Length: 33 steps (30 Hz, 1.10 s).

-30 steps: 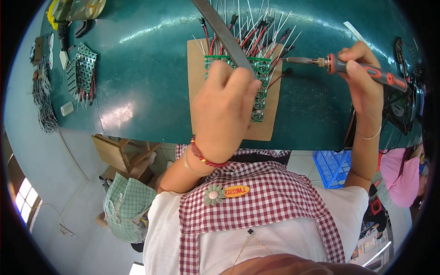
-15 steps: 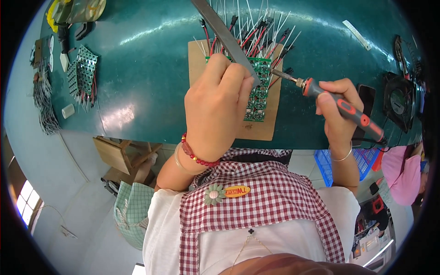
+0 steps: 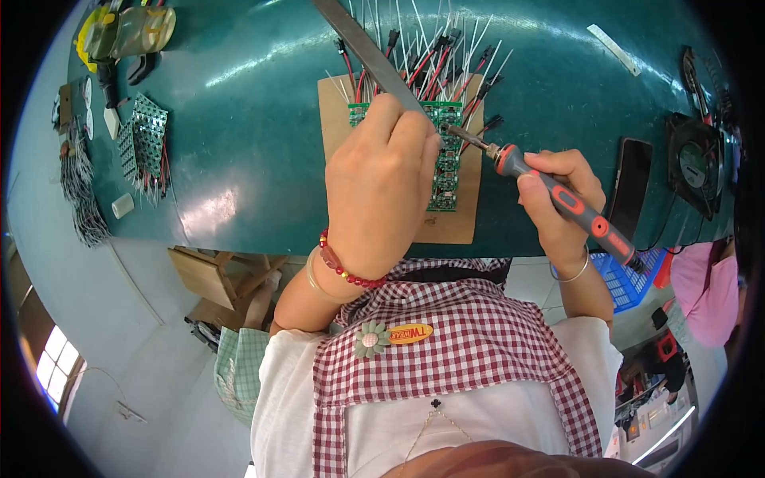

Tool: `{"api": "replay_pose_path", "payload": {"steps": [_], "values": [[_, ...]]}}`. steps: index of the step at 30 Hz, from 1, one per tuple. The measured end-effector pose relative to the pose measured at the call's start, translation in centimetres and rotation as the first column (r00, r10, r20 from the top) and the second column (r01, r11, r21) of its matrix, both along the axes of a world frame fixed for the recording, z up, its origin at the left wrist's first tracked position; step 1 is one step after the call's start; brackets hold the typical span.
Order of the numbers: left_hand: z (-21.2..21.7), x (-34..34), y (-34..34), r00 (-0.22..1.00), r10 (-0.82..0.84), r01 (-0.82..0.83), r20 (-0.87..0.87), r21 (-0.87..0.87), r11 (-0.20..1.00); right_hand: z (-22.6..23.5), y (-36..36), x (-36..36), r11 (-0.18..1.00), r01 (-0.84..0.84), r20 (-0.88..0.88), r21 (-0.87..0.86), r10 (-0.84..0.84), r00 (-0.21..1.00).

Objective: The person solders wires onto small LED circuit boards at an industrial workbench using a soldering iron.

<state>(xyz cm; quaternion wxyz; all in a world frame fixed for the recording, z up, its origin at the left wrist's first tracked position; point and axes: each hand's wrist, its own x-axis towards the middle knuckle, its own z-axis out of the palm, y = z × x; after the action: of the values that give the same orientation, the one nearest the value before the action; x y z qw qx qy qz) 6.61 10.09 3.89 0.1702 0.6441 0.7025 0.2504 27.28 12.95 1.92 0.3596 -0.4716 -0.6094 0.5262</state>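
The right hand (image 3: 560, 229) is grasping a grey and red soldering iron (image 3: 570, 204), thumb and fingers wrapping its handle, and its tip is pointing up and left over the green circuit boards (image 3: 446, 171). Whether the tip is touching them, I cannot tell. The left hand (image 3: 378, 183) is covering much of the boards, its back facing up and its fingers curling down; the fingertips are hiding beneath, so I cannot tell whether they are pinching something.

The boards are lying on a brown cardboard sheet (image 3: 467, 219) near the front edge of the green bench (image 3: 263, 151). A flat metal bar (image 3: 370, 57) is slanting from the upper left down to the left hand, crossing the boards' far edge. Beyond that edge, red, black and white wires (image 3: 437, 68) are fanning out across the bench.

To the right, a dark phone (image 3: 632, 179) is lying beside a black fan (image 3: 695, 163). On the far left, more boards (image 3: 150, 131) are resting near a bundle of grey wires (image 3: 77, 183), and a small white cylinder (image 3: 123, 205) is lying just below them.
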Motion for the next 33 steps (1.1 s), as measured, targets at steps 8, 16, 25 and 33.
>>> {"api": "replay_pose_path", "payload": {"steps": [8, 16, 25, 33], "values": [[-0.3, -0.2, 0.3, 0.999, -0.037, 0.037, -0.002, -0.027, 0.999, -0.7, -0.2, -0.5, 0.946, -0.14, 0.025, 0.293, 0.138, 0.99], [0.4, -0.2, 0.1, 0.999, -0.001, 0.002, 0.037, -0.041, 0.999, -0.7, -0.3, -0.5, 0.939, -0.055, -0.074, 0.34, 0.085, 0.994], [0.2, -0.6, 0.0, 0.996, 0.005, -0.003, 0.089, -0.032, 0.999, -1.0, -0.6, -0.3, 0.945, -0.028, -0.061, 0.327, 0.05, 0.997], [0.9, -3.0, -1.8, 0.84, 0.223, -0.194, 0.494, -0.11, 0.975, -0.7, -1.1, -0.1, 0.952, 0.12, -0.251, 0.28, -0.048, 0.967]]}}
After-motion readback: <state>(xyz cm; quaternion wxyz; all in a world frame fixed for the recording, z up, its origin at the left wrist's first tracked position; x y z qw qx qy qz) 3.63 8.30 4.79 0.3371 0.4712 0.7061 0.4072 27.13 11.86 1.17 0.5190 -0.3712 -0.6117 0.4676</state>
